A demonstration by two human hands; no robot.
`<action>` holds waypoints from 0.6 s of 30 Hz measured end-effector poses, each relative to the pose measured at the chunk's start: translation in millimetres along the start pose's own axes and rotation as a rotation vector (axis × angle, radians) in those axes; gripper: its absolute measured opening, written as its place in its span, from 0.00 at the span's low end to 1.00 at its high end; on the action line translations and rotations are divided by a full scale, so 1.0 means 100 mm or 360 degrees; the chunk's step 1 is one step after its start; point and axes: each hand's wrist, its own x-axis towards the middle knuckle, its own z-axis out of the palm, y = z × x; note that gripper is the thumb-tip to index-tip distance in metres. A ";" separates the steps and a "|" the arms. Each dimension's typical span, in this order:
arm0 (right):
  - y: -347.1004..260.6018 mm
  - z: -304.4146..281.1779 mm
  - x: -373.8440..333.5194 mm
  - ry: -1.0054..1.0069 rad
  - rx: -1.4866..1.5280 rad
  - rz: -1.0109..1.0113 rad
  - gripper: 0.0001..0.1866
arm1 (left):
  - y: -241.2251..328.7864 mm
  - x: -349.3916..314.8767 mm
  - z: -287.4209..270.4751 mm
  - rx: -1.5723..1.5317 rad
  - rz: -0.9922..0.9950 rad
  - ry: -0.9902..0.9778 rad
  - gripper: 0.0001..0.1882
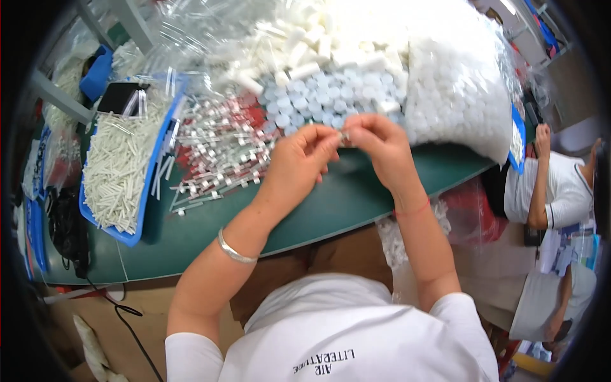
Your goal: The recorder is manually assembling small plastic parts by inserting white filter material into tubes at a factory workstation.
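Note:
Above the near edge of the green table (286,219), my left hand (299,159) and my right hand (380,148) meet fingertip to fingertip. Both pinch a small whitish piece (345,137), mostly covered by the fingers, so its kind does not show. Just beyond my hands lies a spread of round, pale bluish-white caps (318,95). Thin clear tubes with white collars (219,153) are heaped left of my left hand. Behind the caps are piled white cylindrical pieces (305,51). A large clear bag of round white parts (455,95) stands beyond my right hand.
A blue tray (132,239) full of thin white sticks (118,178) stands on the left, with a dark box (121,99) at its back. A black cable (118,312) hangs at the lower left. Two other people (554,191) are at the right.

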 end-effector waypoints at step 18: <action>0.06 0.07 -0.09 0.0058 -0.0012 -0.0035 0.03 | 0.03 -0.09 0.06 -0.0005 0.0091 0.0127 0.06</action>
